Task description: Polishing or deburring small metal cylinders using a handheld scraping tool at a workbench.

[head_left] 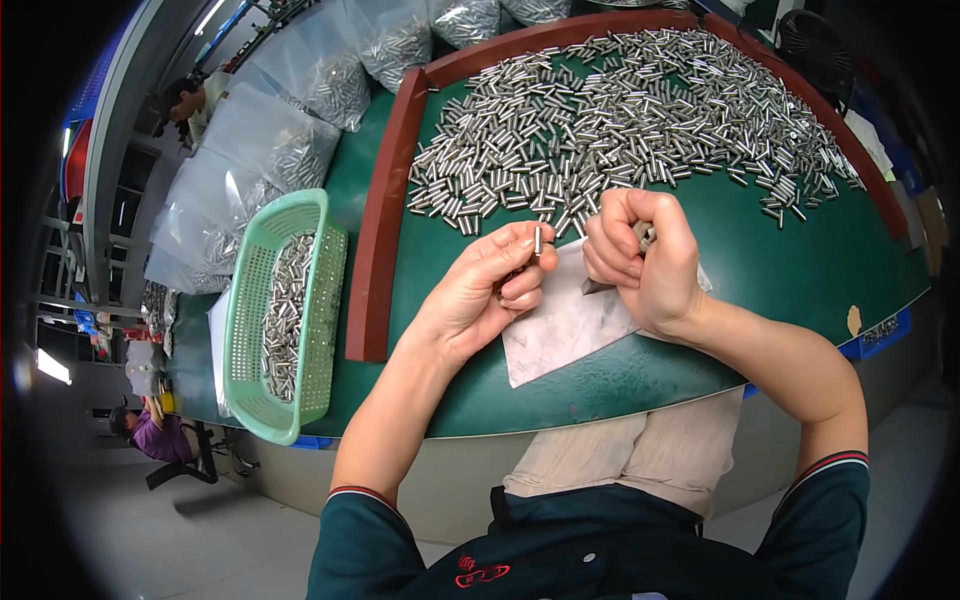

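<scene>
Inspection of small metal pins is going on at centre frame. The left hand (478,290) is pinching a single upright metal pin (538,240) between thumb and forefinger, other fingers curled loosely under it. The right hand (640,260) is sitting just right of it, clenched around several more pins; a few ends are showing near the knuckles, count not readable. Both hands are hovering over a pale sheet (565,330) lying on the green table (800,270).

A large heap of loose pins (620,120) is filling the upper centre and upper right, bounded by a red-brown raised rim (385,210). A green perforated basket (290,300) at left is holding a strip of pins down its middle. Clear bags of pins (280,140) are lying at upper left.

Judgement on technique: the grip on the single pin is looking best kept at its lower end, so the top face and barrel are staying exposed to view. Rolling it between the fingertips is likely showing the full surface. The right fist is needing to remain closed enough that its pins are not slipping onto the sheet.
</scene>
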The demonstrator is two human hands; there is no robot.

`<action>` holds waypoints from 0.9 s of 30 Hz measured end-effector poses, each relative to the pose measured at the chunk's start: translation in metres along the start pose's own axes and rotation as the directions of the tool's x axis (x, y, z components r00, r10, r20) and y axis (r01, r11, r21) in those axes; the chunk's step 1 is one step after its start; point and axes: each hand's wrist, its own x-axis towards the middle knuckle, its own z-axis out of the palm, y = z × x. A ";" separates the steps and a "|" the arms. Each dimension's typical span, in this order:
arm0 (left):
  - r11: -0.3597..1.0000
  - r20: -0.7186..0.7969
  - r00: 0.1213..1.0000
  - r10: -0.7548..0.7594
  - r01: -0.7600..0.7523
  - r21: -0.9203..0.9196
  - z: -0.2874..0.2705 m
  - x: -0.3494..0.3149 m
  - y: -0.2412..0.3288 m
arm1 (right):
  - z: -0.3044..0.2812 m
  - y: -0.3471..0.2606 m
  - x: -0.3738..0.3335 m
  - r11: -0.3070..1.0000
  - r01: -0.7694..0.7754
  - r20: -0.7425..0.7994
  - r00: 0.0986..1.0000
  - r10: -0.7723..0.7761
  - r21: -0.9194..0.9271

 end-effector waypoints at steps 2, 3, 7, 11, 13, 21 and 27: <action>0.998 -0.036 0.999 -0.007 0.009 0.062 0.002 0.000 0.002 | -0.001 0.001 0.001 1.000 0.015 0.017 1.000 -0.015 0.024; 0.998 -0.039 0.999 -0.003 0.005 0.060 0.005 -0.001 0.002 | -0.002 0.002 0.002 0.998 0.032 0.031 0.999 -0.034 0.049; 0.996 -0.075 0.993 0.092 -0.091 0.020 0.001 -0.005 0.009 | 0.002 -0.002 0.002 1.000 -0.009 0.010 1.000 0.009 0.002; 0.584 -0.122 0.717 0.687 -0.444 0.680 -0.001 -0.023 0.042 | 0.002 -0.001 0.001 1.000 -0.009 0.005 1.000 0.009 0.004; -0.176 0.176 0.270 0.947 -0.024 0.984 -0.002 -0.039 0.061 | 0.003 -0.001 0.001 1.000 -0.008 0.009 1.000 0.008 0.006; -0.261 0.265 0.122 0.956 0.767 0.587 -0.060 -0.089 0.098 | 0.007 -0.001 0.001 1.000 -0.008 -0.004 1.000 0.008 0.012; -0.391 0.277 0.444 0.852 0.189 0.901 -0.023 -0.028 0.056 | 0.004 -0.003 0.003 1.000 -0.014 -0.024 1.000 0.014 0.014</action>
